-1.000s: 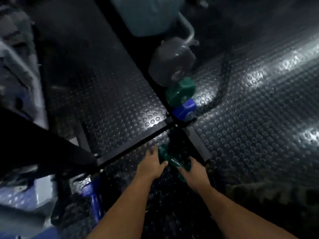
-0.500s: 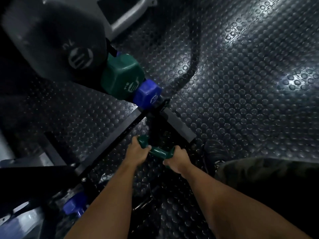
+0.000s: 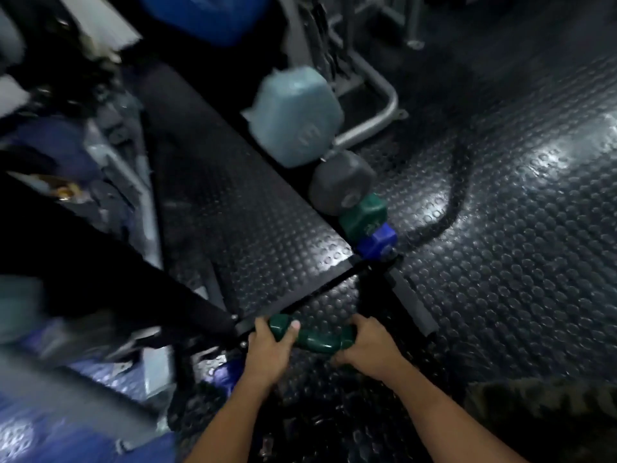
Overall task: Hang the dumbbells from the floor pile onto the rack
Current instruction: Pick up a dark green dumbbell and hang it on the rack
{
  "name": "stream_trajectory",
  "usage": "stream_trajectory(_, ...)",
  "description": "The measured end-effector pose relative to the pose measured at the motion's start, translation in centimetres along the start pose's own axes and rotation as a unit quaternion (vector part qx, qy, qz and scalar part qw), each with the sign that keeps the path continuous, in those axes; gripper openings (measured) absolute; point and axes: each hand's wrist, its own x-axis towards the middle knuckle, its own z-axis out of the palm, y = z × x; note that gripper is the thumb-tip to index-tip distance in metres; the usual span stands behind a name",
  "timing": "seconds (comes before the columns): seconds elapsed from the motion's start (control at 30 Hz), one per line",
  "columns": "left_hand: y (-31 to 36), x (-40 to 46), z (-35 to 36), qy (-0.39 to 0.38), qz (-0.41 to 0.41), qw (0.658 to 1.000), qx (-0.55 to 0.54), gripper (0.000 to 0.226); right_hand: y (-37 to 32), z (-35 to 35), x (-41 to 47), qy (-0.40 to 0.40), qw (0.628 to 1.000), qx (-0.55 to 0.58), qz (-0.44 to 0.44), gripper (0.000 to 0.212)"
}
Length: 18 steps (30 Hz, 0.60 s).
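Both your hands grip one glossy green dumbbell (image 3: 314, 337) just above the studded rubber floor (image 3: 500, 262): your left hand (image 3: 268, 350) wraps its hexagonal end, thumb on top, and your right hand (image 3: 369, 350) clenches the other end

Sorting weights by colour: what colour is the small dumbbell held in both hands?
Dark green dumbbell, clearest in the head view.
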Motion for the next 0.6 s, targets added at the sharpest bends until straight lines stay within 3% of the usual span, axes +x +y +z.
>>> stream_trajectory(0.07,0.4,-3.0,-3.7,0.055,0.01,0.998,-0.019,0.058,-3.6,-0.4,-2.5,-0.001,0.999,-0.011,-0.05,0.094)
stream_trajectory(0.2,0.4,-7.9,-9.4,0.158,0.021,0.982,-0.097,0.087,-9.4,-1.1,-7.6,0.004,0.989,-0.042,-0.144,0.086)
stream_trajectory(0.3,-0.6,-11.7,-12.5,0.198,-0.01,0.96,-0.2,0.087,-13.1,-1.6,-11.4,0.017,0.973,-0.096,-0.211,0.08)
stream_trajectory(0.43,-2.6,-15.3,-14.6,0.142,-0.038,0.931,-0.334,0.082,-17.1,-1.8,-15.3,0.036,0.942,-0.198,-0.268,0.069)
stream_trajectory(0.6,-6.3,-17.5,-15.6,0.1,-0.099,0.84,-0.524,0.064,-21.9,0.3,-18.9,0.04,0.876,-0.327,-0.352,0.069)
